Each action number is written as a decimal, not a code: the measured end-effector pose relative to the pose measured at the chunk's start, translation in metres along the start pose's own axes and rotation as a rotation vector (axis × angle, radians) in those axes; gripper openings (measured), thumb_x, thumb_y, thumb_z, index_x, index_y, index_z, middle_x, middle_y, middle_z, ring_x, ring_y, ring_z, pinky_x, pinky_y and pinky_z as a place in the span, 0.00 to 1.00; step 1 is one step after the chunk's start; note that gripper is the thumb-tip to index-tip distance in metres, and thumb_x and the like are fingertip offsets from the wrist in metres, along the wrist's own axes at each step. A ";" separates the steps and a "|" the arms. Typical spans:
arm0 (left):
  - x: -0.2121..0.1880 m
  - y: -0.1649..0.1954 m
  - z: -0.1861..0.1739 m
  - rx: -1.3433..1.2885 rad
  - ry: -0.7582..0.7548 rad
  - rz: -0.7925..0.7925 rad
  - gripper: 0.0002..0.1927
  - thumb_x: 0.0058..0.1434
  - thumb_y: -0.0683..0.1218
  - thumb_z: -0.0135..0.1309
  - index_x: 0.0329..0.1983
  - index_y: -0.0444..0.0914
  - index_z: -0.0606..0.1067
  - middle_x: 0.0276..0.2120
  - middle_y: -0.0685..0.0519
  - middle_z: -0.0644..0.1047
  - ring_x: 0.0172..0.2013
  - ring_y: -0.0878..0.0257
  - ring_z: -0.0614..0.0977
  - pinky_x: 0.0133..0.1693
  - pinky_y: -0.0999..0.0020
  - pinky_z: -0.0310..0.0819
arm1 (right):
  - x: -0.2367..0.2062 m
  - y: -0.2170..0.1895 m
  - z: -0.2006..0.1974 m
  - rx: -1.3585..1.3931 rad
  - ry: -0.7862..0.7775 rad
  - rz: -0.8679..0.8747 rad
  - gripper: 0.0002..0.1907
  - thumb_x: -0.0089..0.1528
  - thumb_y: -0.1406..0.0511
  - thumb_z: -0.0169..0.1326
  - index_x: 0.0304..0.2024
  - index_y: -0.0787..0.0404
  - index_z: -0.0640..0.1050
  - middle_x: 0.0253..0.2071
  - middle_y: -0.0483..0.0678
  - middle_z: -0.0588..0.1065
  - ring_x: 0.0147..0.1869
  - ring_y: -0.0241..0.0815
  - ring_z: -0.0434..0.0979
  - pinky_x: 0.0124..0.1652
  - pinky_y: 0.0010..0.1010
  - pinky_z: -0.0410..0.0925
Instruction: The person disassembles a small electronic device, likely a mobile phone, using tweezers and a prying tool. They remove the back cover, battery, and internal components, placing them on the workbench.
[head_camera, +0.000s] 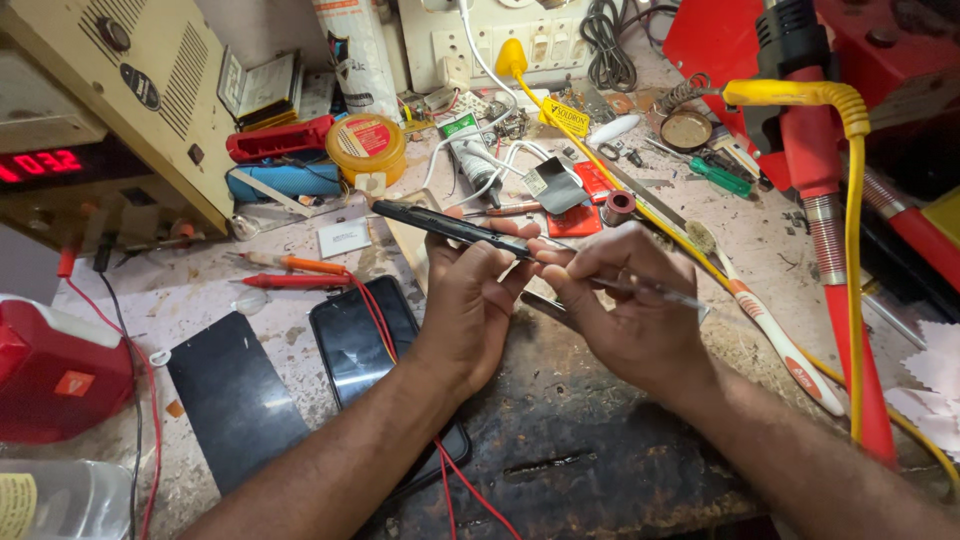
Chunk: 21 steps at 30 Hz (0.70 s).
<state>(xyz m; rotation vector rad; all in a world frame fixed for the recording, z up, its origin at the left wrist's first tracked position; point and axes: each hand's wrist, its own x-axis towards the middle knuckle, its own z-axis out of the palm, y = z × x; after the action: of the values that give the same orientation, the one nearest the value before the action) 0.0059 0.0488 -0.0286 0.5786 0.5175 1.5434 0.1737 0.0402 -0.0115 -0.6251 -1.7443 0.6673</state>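
Above the counter's (250, 290) middle, a slim black phone body (450, 228) is gripped edge-on by the left hand (470, 300); thin metal tweezers (640, 290) are pinched in the right hand's (625, 310) fingers; a black smartphone (365, 350) lies nearby towards the left edge.

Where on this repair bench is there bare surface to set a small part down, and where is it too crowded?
Free: the dark worn mat below the left hand and right hand; also pale benchtop between the toothbrush and the red tool. Crowded: the back, around the yellow tin and green screwdriver.
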 end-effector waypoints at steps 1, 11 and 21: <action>0.000 0.000 0.000 0.017 0.022 0.010 0.20 0.58 0.34 0.48 0.54 0.40 0.64 0.45 0.47 0.78 0.44 0.59 0.82 0.49 0.59 0.78 | 0.001 -0.002 0.002 -0.079 -0.004 -0.048 0.11 0.65 0.75 0.60 0.41 0.64 0.69 0.40 0.48 0.78 0.55 0.39 0.84 0.48 0.25 0.79; 0.002 -0.005 0.007 0.067 0.093 0.074 0.34 0.57 0.33 0.47 0.63 0.45 0.50 0.45 0.47 0.76 0.42 0.60 0.79 0.45 0.62 0.75 | 0.008 -0.020 0.011 -0.425 0.013 -0.295 0.10 0.61 0.77 0.63 0.37 0.63 0.74 0.38 0.49 0.79 0.43 0.43 0.85 0.42 0.30 0.76; 0.003 -0.002 0.000 -0.057 0.007 0.003 0.18 0.56 0.35 0.45 0.51 0.36 0.69 0.46 0.46 0.77 0.46 0.57 0.81 0.51 0.55 0.79 | 0.000 -0.005 0.006 -0.150 0.015 -0.159 0.12 0.67 0.75 0.58 0.44 0.64 0.66 0.48 0.55 0.81 0.60 0.42 0.83 0.53 0.29 0.78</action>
<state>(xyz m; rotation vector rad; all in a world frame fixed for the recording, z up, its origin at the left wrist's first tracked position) 0.0078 0.0522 -0.0297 0.5307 0.4759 1.5585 0.1676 0.0358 -0.0098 -0.5851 -1.8197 0.4235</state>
